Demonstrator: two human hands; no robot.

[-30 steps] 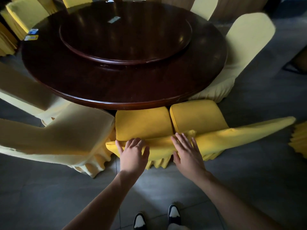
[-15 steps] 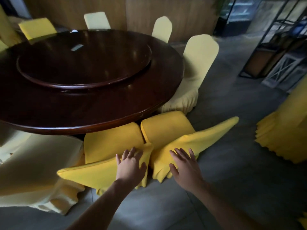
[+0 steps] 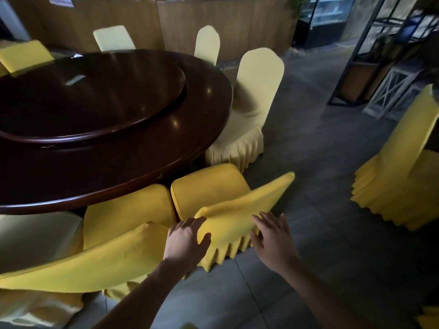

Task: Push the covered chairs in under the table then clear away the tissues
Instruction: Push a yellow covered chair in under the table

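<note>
Moved since half a second ago: both hands shifted right, off the gap between the two bright yellow chairs and onto the backrest of the right one; view also turned to the right.

At far left, a pale covered chair (image 3: 35,236), its seat partly under the table (image 3: 142,162) edge. Next to it, the left bright yellow chair (image 3: 123,217) — seat tucked under the dark round table, backrest stretching toward the lower left. On the table, a raised round turntable (image 3: 95,100) with a small pale patch (image 3: 74,80) on it, too blurred to tell if tissue or a reflection.

Then the left hand (image 3: 185,241), resting on the near corner of the right bright yellow chair (image 3: 228,205), fingers over the top edge of the backrest and thumb against its rear face, holding it loosely. Seat of this chair only just under the table rim, touching the seat of its neighbour.

Right hand (image 3: 273,236) laid on the lower part of the same backrest, fingers straight and spread, gripping nothing.

Further right, a pale chair (image 3: 251,110) standing against the table edge, and — well apart on the grey tiled floor (image 3: 308,162) — another bright yellow chair (image 3: 401,167).
</note>
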